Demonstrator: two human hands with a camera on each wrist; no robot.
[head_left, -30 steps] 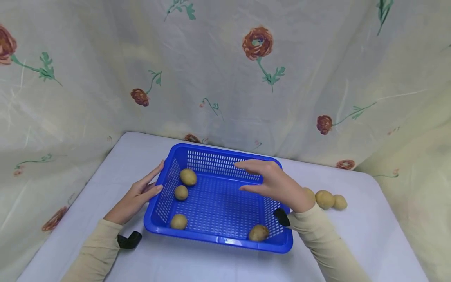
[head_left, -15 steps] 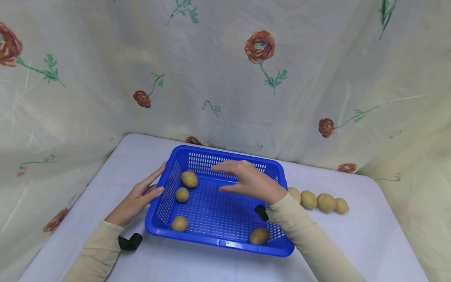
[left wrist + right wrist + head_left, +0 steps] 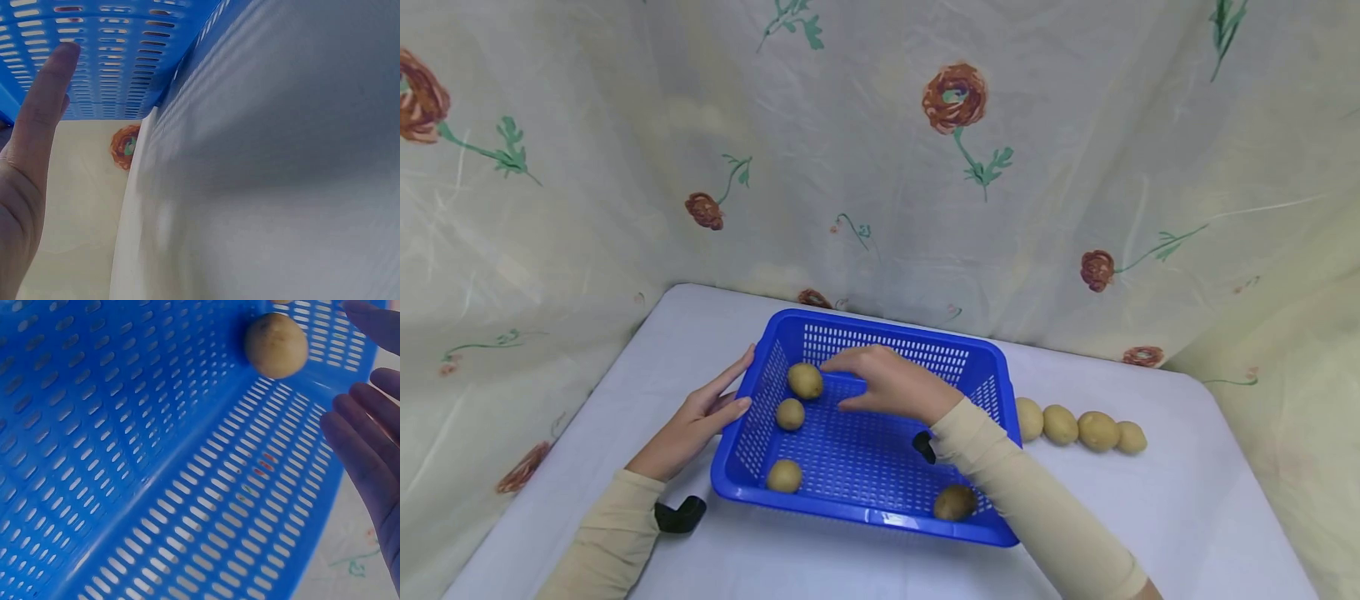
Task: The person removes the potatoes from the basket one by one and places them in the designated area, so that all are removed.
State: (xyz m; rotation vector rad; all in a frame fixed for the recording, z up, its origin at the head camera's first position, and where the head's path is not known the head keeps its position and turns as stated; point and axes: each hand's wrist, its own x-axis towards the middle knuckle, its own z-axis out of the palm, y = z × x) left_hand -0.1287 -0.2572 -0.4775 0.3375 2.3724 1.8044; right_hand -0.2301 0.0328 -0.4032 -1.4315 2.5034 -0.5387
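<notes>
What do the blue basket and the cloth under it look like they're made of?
The blue basket looks like glossy moulded plastic: even slotted walls and a shiny highlight on its front rim. The cloth seems a thin, matte, pale woven fabric, lying smooth, though its fibre cannot be told.

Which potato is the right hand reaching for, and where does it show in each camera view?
Head: the far-left potato lies in the blue basket, at its far left corner, just left of the right hand fingertips.
Left wrist: not in view; only the basket's slotted outer wall and the left hand.
Right wrist: top centre, against the basket wall.
Shared landmark: the blue slotted basket wall.
</notes>
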